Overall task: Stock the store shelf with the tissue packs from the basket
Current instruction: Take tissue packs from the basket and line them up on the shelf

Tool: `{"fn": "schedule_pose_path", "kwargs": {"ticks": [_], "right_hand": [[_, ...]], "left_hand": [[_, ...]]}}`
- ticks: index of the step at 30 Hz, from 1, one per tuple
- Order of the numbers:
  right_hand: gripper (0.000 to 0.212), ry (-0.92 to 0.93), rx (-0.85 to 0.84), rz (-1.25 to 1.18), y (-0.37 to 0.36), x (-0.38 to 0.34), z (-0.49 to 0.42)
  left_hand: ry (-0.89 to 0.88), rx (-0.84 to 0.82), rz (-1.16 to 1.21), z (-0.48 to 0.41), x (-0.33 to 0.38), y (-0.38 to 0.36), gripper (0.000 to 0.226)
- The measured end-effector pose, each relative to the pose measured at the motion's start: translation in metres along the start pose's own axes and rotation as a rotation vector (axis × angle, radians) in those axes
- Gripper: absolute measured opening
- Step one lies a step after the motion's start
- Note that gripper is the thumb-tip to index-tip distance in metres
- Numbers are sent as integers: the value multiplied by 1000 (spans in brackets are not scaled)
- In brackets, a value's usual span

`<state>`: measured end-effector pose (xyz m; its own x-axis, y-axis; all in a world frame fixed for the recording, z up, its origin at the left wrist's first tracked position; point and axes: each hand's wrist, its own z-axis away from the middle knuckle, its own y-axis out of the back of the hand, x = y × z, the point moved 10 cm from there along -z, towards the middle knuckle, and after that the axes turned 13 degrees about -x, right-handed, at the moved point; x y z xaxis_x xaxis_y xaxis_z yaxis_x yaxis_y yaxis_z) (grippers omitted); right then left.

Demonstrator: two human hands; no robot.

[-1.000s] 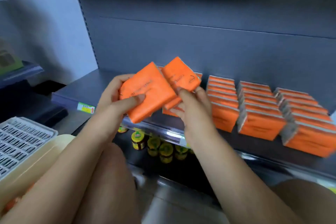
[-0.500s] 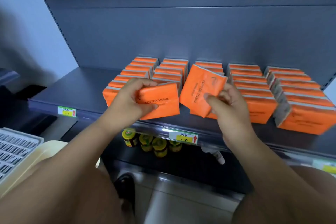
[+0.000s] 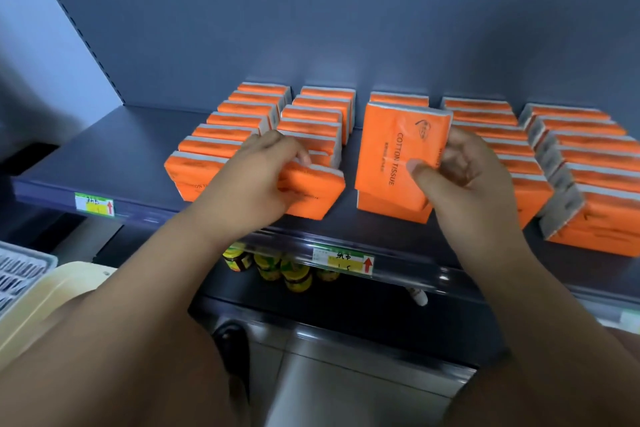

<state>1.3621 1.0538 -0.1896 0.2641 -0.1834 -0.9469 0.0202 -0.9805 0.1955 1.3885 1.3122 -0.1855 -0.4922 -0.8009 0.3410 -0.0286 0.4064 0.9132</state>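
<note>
Where hands (image 3: 256, 180) (image 3: 467, 180) grip, packs (image 3: 313, 194) (image 3: 391, 149) (orange) half-hidden.

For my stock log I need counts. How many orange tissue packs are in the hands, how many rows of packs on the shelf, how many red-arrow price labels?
Orange tissue packs in hands: 2
Rows of packs on shelf: 5
Red-arrow price labels: 2
Total: 9

Two bare hands reach over a dark store shelf (image 3: 104, 156) holding five rows of orange tissue packs (image 3: 485, 121). The left hand (image 3: 266, 180) grips the front pack (image 3: 315, 194) of the second row. The right hand (image 3: 467, 180) pinches an upright pack (image 3: 391, 146) printed "COTTON TISSUE". Small jars (image 3: 287, 270) sit underneath.
</note>
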Motion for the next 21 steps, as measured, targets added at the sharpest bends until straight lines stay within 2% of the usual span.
{"fn": "schedule_pose_path", "kwargs": {"ticks": [5,10,13,17,21], "right_hand": [[33,-15,-22,34,-2,2,1],[35,-15,-63,79,-7,-2,4],[37,-16,-67,85,-9,-4,8],[42,-15,-64,99,-9,-6,12],[43,-10,-53,135,-7,-4,14]], "left_hand": [[73,31,-210,2,-4,-4,50],[132,-5,-371,4,-3,-16,48],[145,2,-415,6,8,-21,52],[153,22,-477,8,19,-25,44],[175,23,-495,10,16,-24,45]]}}
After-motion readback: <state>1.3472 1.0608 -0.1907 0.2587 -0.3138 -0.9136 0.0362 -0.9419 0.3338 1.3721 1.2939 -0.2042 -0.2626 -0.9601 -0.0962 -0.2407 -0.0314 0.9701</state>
